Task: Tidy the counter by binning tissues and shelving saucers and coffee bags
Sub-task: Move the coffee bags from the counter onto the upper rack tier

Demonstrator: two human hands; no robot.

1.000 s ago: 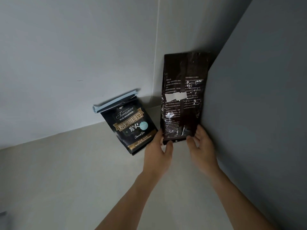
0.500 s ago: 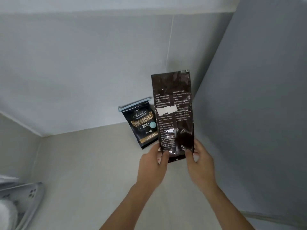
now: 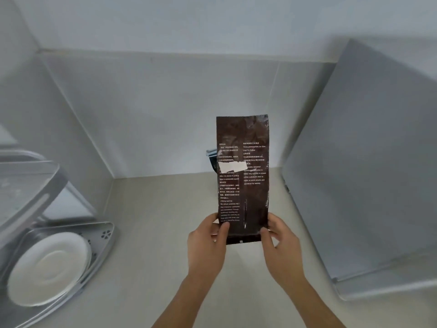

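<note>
A tall dark brown coffee bag (image 3: 243, 176) with white print and a torn white label stands upright in the air above the beige counter (image 3: 165, 245). My left hand (image 3: 208, 247) pinches its lower left edge and my right hand (image 3: 281, 249) its lower right edge. Behind it, almost wholly hidden, a second black coffee bag (image 3: 211, 158) with a pale blue clip leans in the back corner. White saucers (image 3: 49, 266) sit stacked on the lower tier of a grey rack (image 3: 104, 247) at the left.
A grey panel (image 3: 366, 174) rises along the right side of the counter. White walls close off the back and left. The rack's upper tier (image 3: 30, 185) overhangs the saucers.
Both hands have drawn the brown bag back from the corner toward me. The view has pulled back and down, bringing the rack and saucers into sight and hiding most of the black bag.
</note>
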